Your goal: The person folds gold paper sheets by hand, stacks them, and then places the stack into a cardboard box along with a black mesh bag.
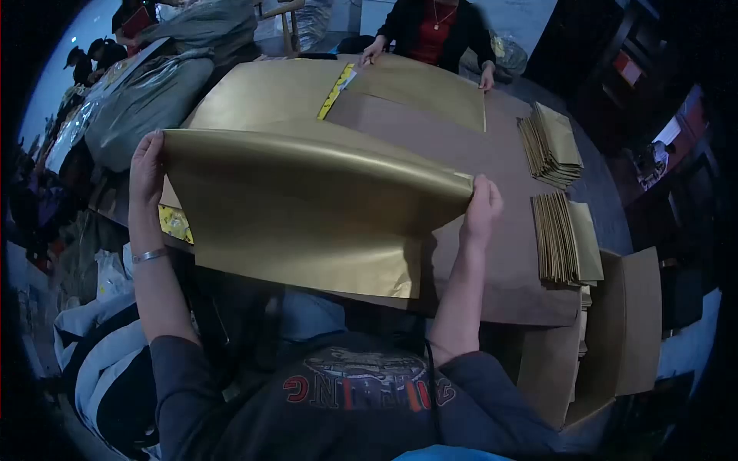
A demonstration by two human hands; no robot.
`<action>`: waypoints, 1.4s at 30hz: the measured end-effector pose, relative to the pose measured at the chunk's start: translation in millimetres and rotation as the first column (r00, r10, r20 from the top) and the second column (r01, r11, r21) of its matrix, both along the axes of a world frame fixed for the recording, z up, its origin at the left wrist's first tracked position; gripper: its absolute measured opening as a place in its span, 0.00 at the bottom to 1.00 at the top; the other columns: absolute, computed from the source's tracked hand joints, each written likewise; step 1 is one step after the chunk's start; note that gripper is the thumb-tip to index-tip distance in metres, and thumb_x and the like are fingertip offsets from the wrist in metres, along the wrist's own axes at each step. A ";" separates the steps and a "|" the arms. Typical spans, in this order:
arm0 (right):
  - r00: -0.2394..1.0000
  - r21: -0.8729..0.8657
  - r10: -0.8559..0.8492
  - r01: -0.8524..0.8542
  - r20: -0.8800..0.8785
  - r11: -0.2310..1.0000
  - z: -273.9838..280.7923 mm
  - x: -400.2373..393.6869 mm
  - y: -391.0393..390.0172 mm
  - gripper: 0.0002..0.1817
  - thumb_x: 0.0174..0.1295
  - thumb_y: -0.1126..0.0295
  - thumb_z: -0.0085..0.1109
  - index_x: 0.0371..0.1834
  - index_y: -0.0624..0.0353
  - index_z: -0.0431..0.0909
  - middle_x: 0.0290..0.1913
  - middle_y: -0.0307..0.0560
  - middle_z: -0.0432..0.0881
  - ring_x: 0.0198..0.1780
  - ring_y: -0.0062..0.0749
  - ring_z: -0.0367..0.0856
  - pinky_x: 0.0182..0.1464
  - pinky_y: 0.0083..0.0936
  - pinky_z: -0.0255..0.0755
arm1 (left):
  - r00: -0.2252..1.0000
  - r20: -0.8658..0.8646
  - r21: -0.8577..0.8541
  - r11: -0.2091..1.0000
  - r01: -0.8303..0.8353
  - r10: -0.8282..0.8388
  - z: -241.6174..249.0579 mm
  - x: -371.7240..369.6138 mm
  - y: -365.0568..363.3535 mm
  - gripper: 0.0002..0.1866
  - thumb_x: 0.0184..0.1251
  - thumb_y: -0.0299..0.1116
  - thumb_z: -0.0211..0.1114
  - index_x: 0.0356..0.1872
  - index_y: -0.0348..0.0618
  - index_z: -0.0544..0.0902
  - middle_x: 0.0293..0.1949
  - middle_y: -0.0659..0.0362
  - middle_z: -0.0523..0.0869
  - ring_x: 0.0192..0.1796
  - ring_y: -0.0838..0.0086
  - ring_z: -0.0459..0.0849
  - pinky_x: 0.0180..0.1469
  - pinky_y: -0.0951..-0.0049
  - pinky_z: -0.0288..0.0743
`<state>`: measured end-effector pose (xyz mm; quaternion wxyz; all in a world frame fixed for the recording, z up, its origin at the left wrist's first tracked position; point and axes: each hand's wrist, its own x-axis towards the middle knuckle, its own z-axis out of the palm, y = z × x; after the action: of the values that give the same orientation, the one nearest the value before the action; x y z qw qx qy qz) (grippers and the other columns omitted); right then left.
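A large gold paper sheet (307, 207) is stretched between my two hands, its upper edge curled over and its lower part hanging past the table's near edge. My left hand (147, 157) is closed on the sheet's upper left corner. At the upper right corner my right hand (483, 206) grips it, fingers wrapped round the edge. Beyond it, more gold paper (261, 88) lies flat on the brown table (500, 269), partly covered by the sheet I hold. A yellow printed strip (336, 91) lies along that paper's right side.
Across the table a person's hands (487, 75) hold another gold sheet (438, 88). Stacks of folded gold paper (557, 142) stand at the right, above an open cardboard box (615, 338). Large wrapped bundles (154, 100) crowd the left side.
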<state>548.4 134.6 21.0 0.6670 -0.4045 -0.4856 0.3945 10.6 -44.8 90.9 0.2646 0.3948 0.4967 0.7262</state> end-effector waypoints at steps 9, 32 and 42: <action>0.964 0.386 -0.178 0.243 -0.197 0.890 93.0 47.2 -12.0 0.18 0.74 0.61 0.48 0.44 0.67 0.80 0.35 0.44 0.82 0.35 0.23 0.79 0.40 0.20 0.74 | 0.983 0.113 0.216 0.970 0.115 -0.142 31.7 22.4 36.5 0.11 0.75 0.36 0.57 0.48 0.42 0.81 0.50 0.58 0.84 0.53 0.73 0.81 0.61 0.71 0.71; 0.283 0.263 -0.475 0.553 0.833 0.791 131.8 253.6 121.1 0.37 0.65 0.36 0.51 0.27 0.67 0.80 0.23 0.52 0.78 0.29 0.40 0.76 0.37 0.34 0.69 | 0.917 0.293 -0.033 0.956 0.291 -0.269 -15.2 206.7 161.5 0.10 0.71 0.37 0.64 0.34 0.41 0.83 0.30 0.64 0.84 0.32 0.82 0.81 0.36 0.82 0.75; 0.669 -0.426 0.039 0.426 0.742 0.798 -136.0 220.1 197.6 0.30 0.64 0.48 0.58 0.42 0.73 0.80 0.36 0.50 0.82 0.38 0.33 0.76 0.44 0.33 0.71 | 0.929 0.324 -0.501 0.801 0.329 -0.179 -190.1 187.5 256.2 0.13 0.70 0.38 0.62 0.40 0.35 0.82 0.35 0.58 0.85 0.36 0.74 0.82 0.40 0.72 0.77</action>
<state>768.5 332.1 -115.0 0.3104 -0.7564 -0.5175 0.2524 198.1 211.4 -99.2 0.5247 0.2674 0.5859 0.5567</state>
